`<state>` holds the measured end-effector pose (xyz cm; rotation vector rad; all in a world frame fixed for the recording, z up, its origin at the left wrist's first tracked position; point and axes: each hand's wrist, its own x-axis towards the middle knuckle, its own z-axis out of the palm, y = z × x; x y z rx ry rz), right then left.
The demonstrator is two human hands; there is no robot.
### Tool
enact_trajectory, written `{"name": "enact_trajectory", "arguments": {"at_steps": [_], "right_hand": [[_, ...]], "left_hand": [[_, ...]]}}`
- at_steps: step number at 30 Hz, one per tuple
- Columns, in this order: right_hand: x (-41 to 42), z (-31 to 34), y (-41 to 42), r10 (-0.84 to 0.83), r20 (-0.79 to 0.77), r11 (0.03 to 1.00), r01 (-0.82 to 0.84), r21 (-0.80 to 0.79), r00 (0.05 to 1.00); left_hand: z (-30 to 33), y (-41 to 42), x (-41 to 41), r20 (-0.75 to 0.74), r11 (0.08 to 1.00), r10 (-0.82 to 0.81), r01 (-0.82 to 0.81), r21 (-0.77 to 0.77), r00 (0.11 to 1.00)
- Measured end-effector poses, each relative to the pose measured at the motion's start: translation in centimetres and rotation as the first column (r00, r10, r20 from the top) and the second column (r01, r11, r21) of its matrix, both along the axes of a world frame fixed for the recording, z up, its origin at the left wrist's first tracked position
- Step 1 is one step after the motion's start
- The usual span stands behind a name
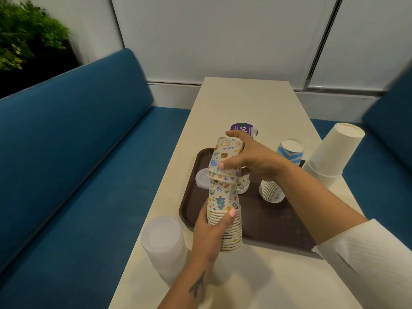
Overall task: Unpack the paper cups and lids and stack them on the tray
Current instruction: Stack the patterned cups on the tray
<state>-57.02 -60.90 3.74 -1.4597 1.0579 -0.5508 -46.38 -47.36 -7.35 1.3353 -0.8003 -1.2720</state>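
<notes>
Left hand (pixel 210 230): fingers and thumb curled round the lower part of an inverted stack of patterned paper cups (pixel 224 221), thumb pressed across the stacked rims. The stack is held upright over the near left corner of the dark brown plastic tray (pixel 267 221); whether its base touches the table cannot be told.

Right hand (pixel 247 156): wrapped round the topmost patterned paper cup (pixel 225 156), thumb on the near wall, fingers over the far side and closed base. This cup sits tilted to the left, its rim just above the cup below it and partly lifted off the stack.

On the tray: a short stack of white plastic lids (pixel 202 179) at the left edge, an inverted stack of plain white cups (pixel 270 191) right of centre, and a further patterned cup stack (pixel 243 185) mostly hidden behind the held one.

On the cream rectangular table (pixel 245 103): a sleeve of translucent white lids (pixel 163 244) near the left edge, just beside the tray; a blue-and-white wave-print cup (pixel 289 151) beyond the right forearm; tall inverted white paper cups (pixel 332 152) at the right edge.

Writing: a purple round label (pixel 242 128) lies behind the right hand; white lettering present, too blurred and covered to read. Cup prints show doodles only, no legible brand.
</notes>
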Motion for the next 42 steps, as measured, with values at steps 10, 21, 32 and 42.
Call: {"name": "enact_trajectory", "arguments": {"at_steps": [10, 21, 32, 42], "right_hand": [[-0.2, -2.0, -3.5, -0.489, -0.081, 0.774, 0.389, -0.499, 0.869], [-0.3, -7.6, -3.2, -0.482, -0.179, 0.772, 0.319, -0.551, 0.858], [-0.8, -6.6, -1.8, -0.448, -0.335, 0.810, 0.218, -0.545, 0.829], [-0.3, -1.1, 2.0, -0.041, -0.340, 0.962, -0.055, -0.268, 0.939]], "left_hand": [[-1.3, -0.2, 0.1, -0.017, 0.998, 0.015, -0.014, 0.069, 1.000], [-1.5, -0.3, 0.1, -0.052, 0.997, 0.016, -0.012, 0.081, 0.999], [-1.1, -0.5, 0.0, -0.089, 0.995, 0.043, -0.034, 0.097, 0.995], [0.0, -0.5, -0.7, -0.020, 0.999, 0.018, -0.018, 0.035, 1.000]]}}
